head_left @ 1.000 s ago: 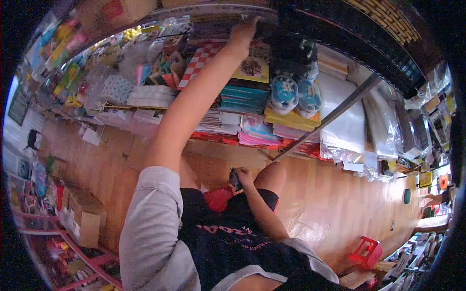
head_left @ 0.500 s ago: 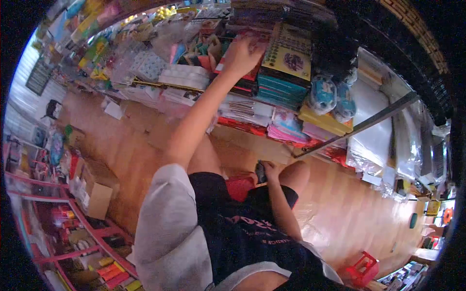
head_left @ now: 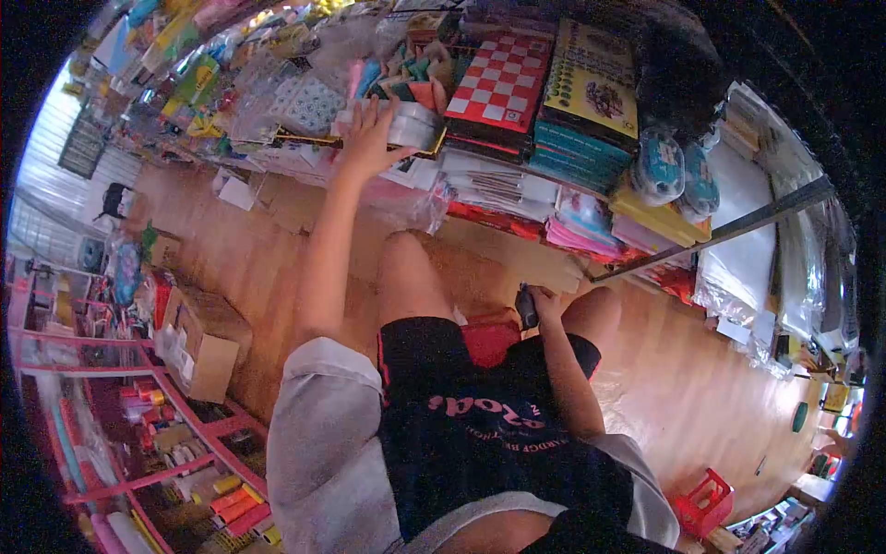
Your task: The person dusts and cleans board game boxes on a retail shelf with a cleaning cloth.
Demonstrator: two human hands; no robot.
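My left hand point(head_left: 365, 143) reaches up to the goods along the shelf edge. Its fingers are spread over a shiny white-and-silver plastic-wrapped stack point(head_left: 413, 126). To the right of it lies a red-and-white checkered board point(head_left: 499, 81) on a pile. Beyond that is a yellow printed box point(head_left: 595, 78) on top of several teal ones point(head_left: 580, 159). Folded coloured cloth-like pieces point(head_left: 420, 83) sit just behind the stack. Low by my right knee, my right hand point(head_left: 546, 303) is closed around a small black handheld object point(head_left: 527, 307), whose kind I cannot make out.
Two clear plastic containers point(head_left: 659, 168) stand on yellow packs at the right. A metal bar point(head_left: 729, 224) slants past plastic-wrapped sheets. A cardboard box point(head_left: 205, 355) and pink rack point(head_left: 189, 434) are at the left. A red stool point(head_left: 703, 503) stands on the wooden floor.
My left hand has moved left, off the checkered board and onto the white-and-silver stack, leaving the board in full sight. My right hand still grips the black object. The view has shifted slightly.
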